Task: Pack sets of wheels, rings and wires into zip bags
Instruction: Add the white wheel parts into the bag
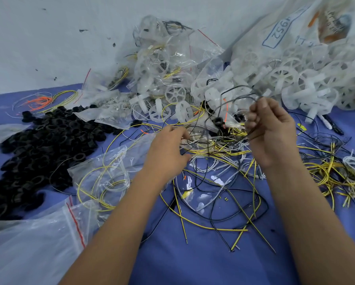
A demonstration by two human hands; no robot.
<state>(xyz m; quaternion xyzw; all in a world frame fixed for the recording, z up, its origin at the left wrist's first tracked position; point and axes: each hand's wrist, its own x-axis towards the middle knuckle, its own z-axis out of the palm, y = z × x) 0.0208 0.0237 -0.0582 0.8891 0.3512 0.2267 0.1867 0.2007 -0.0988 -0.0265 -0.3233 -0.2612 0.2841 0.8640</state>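
1. Across your blue cloth-covered table [193, 264] lies a loose tangle of thin yellow, black and white insulated wires [219, 161], curled in loops and springy strands.
2. At far left sits a heap of small matte black rubber rings [43, 145], short and tubular, piled thickly.
3. At upper right spills a mound of translucent white spoked plastic wheels [296, 79] from a large printed white sack [285, 33].
4. Behind centre rests a stack of filled clear zip bags with red seal strips [162, 58], glossy and crumpled, wheels and wires showing through.
5. At lower left lie empty clear zip bags [39, 243]; one more clear crinkled bag holding yellow wire coils [106, 175] sits just beside your left forearm.
6. Your right hand [269, 128] is raised above the tangle, fingers curled into a fist round a bundle of thin black wires [234, 95] that arch up and leftward from it.
7. Your left hand [168, 145] lies low at the tangle's left edge, fingertips bent into the strands; whether it actually pinches a wire, you cannot tell.
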